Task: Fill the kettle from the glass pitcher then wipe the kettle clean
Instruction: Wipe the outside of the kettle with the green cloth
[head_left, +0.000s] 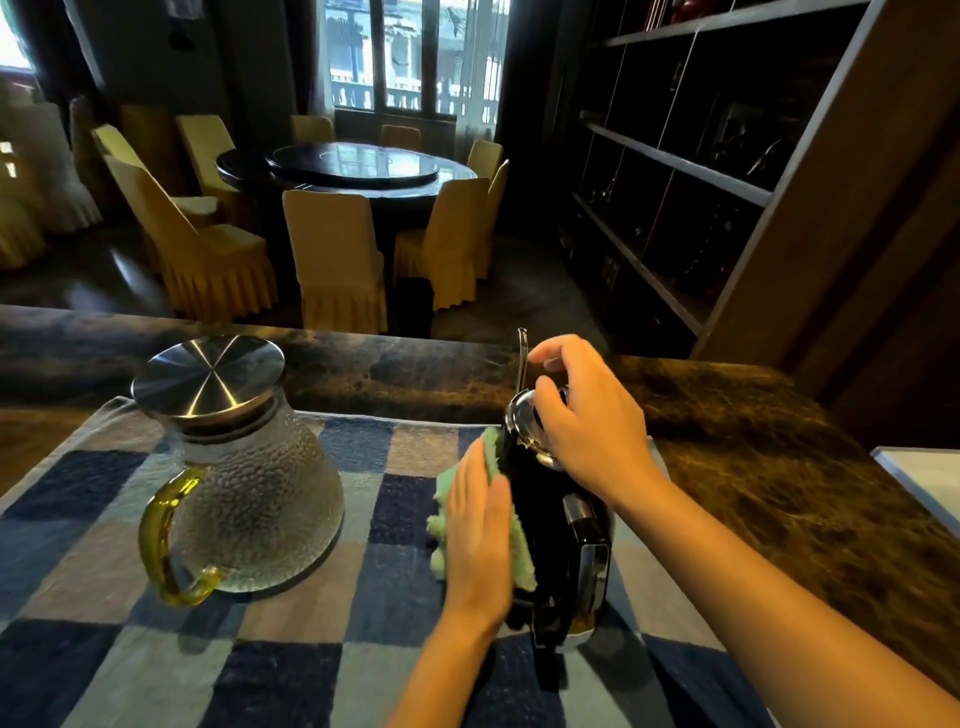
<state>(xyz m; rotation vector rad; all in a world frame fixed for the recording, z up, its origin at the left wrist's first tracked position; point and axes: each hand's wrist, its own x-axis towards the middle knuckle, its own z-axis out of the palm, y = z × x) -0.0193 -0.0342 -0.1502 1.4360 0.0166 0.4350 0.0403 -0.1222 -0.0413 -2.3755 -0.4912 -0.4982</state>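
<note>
A black kettle (550, 525) with a chrome lid and a thin spout stands on the checked blue cloth (291, 675). My left hand (478, 540) presses a green rag (519, 551) flat against the kettle's left side, fingers straight. My right hand (582, 415) sits on top of the kettle, fingers curled round the lid knob. The glass pitcher (249, 483), with a steel lid and a yellow handle, stands to the left, apart from both hands.
The cloth lies on a dark marble counter (753, 467). A pale edge of some object (924, 478) shows at the right. Beyond the counter are a round dining table with covered chairs (332, 260) and dark shelving (701, 171).
</note>
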